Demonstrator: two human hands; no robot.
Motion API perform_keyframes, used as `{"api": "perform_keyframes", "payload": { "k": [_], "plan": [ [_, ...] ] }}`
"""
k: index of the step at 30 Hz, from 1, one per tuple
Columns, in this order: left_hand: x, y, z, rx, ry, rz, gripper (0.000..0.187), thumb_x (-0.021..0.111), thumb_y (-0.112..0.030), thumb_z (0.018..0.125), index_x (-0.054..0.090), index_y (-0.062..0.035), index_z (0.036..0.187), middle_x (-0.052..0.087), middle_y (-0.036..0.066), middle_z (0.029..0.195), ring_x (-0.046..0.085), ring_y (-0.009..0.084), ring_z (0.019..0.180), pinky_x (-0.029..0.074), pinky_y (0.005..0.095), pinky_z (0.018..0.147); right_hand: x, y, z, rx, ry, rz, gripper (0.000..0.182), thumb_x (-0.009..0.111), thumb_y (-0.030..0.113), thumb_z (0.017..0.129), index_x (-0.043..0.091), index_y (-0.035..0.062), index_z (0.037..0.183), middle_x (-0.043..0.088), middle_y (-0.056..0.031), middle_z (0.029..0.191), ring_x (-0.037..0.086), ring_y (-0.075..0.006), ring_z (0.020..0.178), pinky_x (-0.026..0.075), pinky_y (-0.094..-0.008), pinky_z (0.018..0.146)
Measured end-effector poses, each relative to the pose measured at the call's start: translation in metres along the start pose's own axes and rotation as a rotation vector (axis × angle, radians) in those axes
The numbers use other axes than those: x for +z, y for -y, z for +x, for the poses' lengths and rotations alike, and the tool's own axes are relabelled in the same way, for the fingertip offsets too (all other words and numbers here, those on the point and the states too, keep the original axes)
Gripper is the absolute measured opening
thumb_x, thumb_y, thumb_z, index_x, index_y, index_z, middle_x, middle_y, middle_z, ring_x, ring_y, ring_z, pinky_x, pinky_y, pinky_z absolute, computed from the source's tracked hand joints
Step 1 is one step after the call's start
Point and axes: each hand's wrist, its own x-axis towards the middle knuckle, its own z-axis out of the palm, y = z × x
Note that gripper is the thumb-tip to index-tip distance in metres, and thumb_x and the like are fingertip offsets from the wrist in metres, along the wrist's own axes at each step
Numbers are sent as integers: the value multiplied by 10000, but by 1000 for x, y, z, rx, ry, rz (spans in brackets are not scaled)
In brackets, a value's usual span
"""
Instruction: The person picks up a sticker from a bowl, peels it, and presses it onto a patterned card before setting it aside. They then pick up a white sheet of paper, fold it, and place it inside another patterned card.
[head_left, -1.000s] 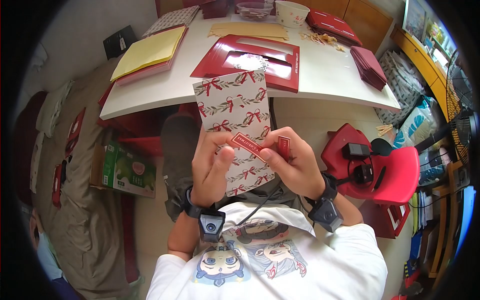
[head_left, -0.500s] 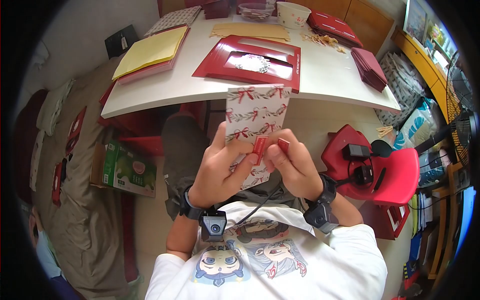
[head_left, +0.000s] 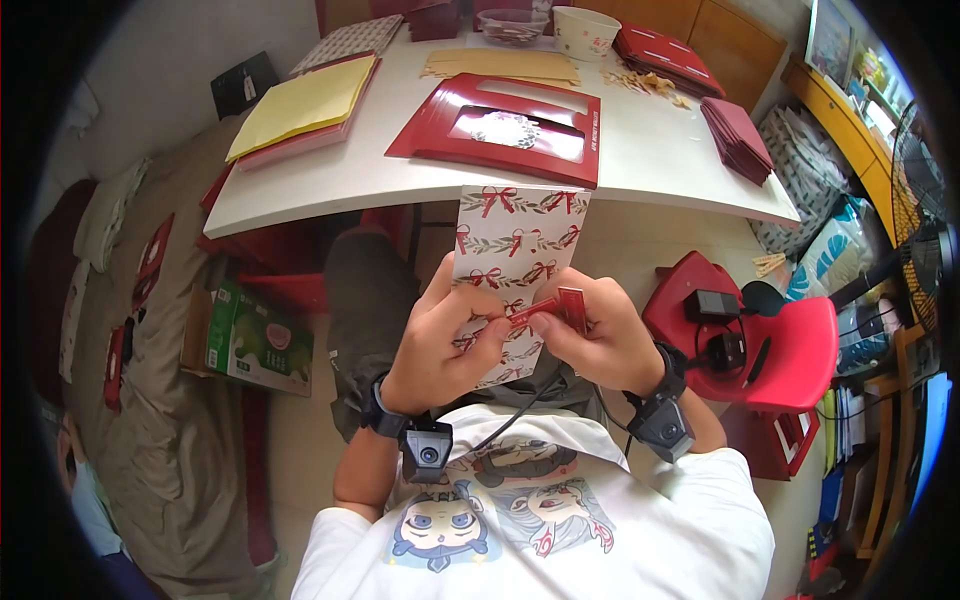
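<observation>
A white card with red bows and green garlands (head_left: 522, 240) stands upright between my hands, below the table edge. My left hand (head_left: 450, 335) is closed, its thumb and fingers pinching the left end of a small red strip (head_left: 532, 311). My right hand (head_left: 600, 330) is closed on a small red tag (head_left: 572, 308), with its thumb against the strip. The two red pieces meet at an angle in front of the card; whether they are joined, I cannot tell. Fingers hide part of the card's lower half.
On the white table (head_left: 640, 180) lie a red windowed package (head_left: 440, 130), yellow sheets (head_left: 305, 105), tan envelopes (head_left: 500, 66), dark red envelopes (head_left: 738, 138) and a paper bowl (head_left: 585, 35). A red stool (head_left: 790, 350) stands right, a green box (head_left: 260, 340) left.
The card has shifted slightly right and down. The red strip has turned from near upright to slanting, and more of the red tag shows at my right hand.
</observation>
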Motion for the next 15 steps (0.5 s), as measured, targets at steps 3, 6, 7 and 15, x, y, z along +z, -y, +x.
{"api": "perform_keyframes", "payload": {
  "k": [3, 6, 7, 15],
  "plan": [
    [0, -7, -3, -76, -25, -6, 102, 573, 21, 667, 508, 1, 744, 469, 133, 842, 494, 214, 660, 412, 284, 564, -5, 8, 2, -3, 63, -11, 75, 531, 26, 716, 469, -14, 727, 459, -83, 483, 436, -132, 390, 337, -235, 392],
    [0, -4, -5, -98, -29, -27, 117, 577, 7, 694, 517, 3, 795, 481, 143, 875, 504, 205, 690, 418, 282, 580, -6, 7, 0, -20, 62, -10, 80, 528, 37, 737, 468, -11, 716, 441, -69, 476, 398, -112, 390, 325, -230, 396],
    [0, -2, -5, -44, -22, -26, 149, 580, 1, 704, 519, 6, 840, 491, 158, 909, 519, 207, 719, 426, 281, 594, -5, 5, 0, -19, 61, -10, 80, 528, 37, 737, 468, -11, 716, 441, -69, 476, 398, -112, 390, 325, -230, 396],
    [13, 3, -7, 23, -53, -227, 715, 491, 78, 755, 45, -86, 1289, 424, 217, 1131, 495, 238, 985, 410, 313, 800, -3, 16, 11, -27, -292, 75, 146, 550, 112, 788, 484, -3, 725, 439, -59, 501, 384, -97, 426, 325, -220, 415]
  ]
}}
